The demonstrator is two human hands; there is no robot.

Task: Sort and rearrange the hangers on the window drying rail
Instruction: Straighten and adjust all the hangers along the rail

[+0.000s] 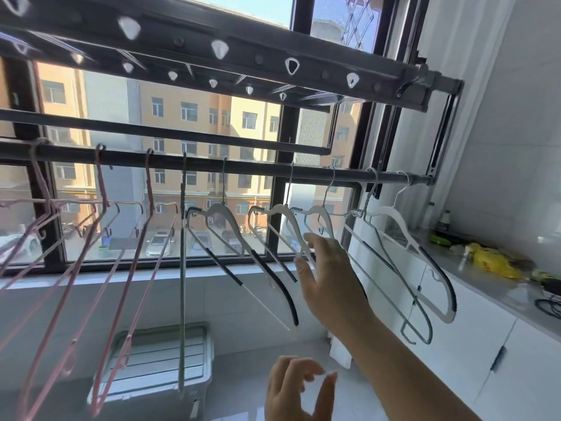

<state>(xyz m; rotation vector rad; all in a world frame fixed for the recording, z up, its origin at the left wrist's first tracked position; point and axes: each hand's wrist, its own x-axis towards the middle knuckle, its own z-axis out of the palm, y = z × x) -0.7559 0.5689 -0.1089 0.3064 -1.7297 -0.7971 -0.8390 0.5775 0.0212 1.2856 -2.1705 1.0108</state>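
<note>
The dark drying rail (243, 169) runs across the window. Three pink hangers (101, 220) hang on its left part. A grey-green hanger (182, 268) hangs edge-on near the middle. Several white hangers with black ribbed grips fill the right part, among them one (226, 212) right of centre and one (394, 218) at the far right. My right hand (331, 278) is raised with straight fingers, its fingertips at the sloping arm of a white hanger (283, 215). My left hand (291, 390) hovers low with loosely curled fingers and holds nothing.
A dark upper rack with a row of hook holes (243, 62) spans above the rail. A white slatted plastic box (170, 360) sits on the floor below. At right, a grey counter (473, 284) over white cabinets carries a yellow bag (491, 262) and bottles (444, 220).
</note>
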